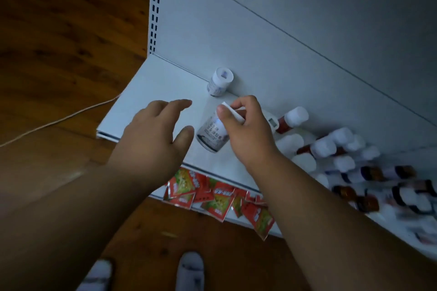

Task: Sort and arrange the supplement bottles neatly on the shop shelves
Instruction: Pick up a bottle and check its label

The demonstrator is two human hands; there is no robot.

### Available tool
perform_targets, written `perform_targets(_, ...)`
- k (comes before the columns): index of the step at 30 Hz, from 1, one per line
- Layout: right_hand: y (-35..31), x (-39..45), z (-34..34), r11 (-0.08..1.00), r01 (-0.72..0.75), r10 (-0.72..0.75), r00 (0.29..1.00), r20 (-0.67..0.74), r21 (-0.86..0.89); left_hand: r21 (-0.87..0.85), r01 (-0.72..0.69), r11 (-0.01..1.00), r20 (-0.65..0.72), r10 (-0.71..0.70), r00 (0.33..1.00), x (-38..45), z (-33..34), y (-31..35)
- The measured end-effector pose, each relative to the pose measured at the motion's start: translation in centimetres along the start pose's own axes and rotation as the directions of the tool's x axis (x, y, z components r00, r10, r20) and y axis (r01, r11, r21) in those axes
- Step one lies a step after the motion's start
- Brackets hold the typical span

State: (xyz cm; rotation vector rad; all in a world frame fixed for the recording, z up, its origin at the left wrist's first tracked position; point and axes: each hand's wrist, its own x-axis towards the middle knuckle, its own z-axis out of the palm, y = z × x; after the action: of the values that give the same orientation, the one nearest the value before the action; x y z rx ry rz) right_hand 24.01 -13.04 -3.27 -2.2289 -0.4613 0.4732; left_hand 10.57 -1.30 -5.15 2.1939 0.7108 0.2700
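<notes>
White plastic, rigid and light by the look of it, makes up the bottle (212,133) held by the right hand (246,130), so I judge it will handle easily: stiff walls, nothing soft to crush, though the smooth label could slip under a loose pinch. The fingers and thumb curl round its cap end, which seems a fair place to hold it; gripping lower on the body would likely give steadier control when setting it upright. It hangs tilted above the shelf (151,106), base toward the front edge, and carries a pale label with dark characters and a dark band near the bottom. The left hand (153,132) hovers just beside it, fingers spread and relaxed, holding nothing. A second bottle (218,81), white-capped, stands upright near the back panel (260,42), apart from the held one. To the right lies a jumble of other bottles (331,149), some red-brown with white caps, some dark with pale labels; that corner is blurred, so their exact count and poses are hard to tell. Red packets (212,198) lie on a lower level below the shelf edge. A thin cord (59,120) crosses the wooden floor (59,42).
</notes>
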Motion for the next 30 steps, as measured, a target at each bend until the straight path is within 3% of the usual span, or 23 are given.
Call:
perform_targets(4, -5.6, -7.9, -3.4, 0.947, -0.1, 0.107, 0.994, -0.006, 0.304, -0.045, -0.049, 0.998, 0.135, 0.055, 0.989, -6.0, -7.1, 5.3)
perform_targets(8, -11.2, -16.9, -8.3, 0.719, -0.25, 0.252, 0.963, 0.092, 0.648, -0.018, -0.133, 0.991, 0.292, 0.132, 0.947, -12.1, -13.1, 12.3)
perform_targets(16, -16.1, -28.4, -18.1, 0.499, -0.137, 0.316, 0.948, -0.032, 0.855, -0.115, -0.293, 0.949, 0.418, 0.313, 0.852, -18.2, -17.3, 23.3)
perform_targets(21, -13.9, -33.0, -27.3, 0.534, 0.018, 0.327, 0.917, -0.226, 0.845, -0.24, -0.383, 0.892, 0.47, 0.452, 0.758, -20.7, -12.6, 32.5)
perform_targets(25, -9.9, -37.5, -36.3, 0.629, 0.12, 0.363, 0.828, -0.427, 0.768, -0.306, -0.462, 0.833, 0.49, 0.553, 0.673, -23.6, -6.2, 40.7)
perform_targets(30, -5.3, -42.3, -46.6, 0.688, 0.171, 0.414, 0.705, -0.575, 0.705, -0.391, -0.506, 0.769, 0.54, 0.636, 0.551, -27.4, 1.1, 50.1)
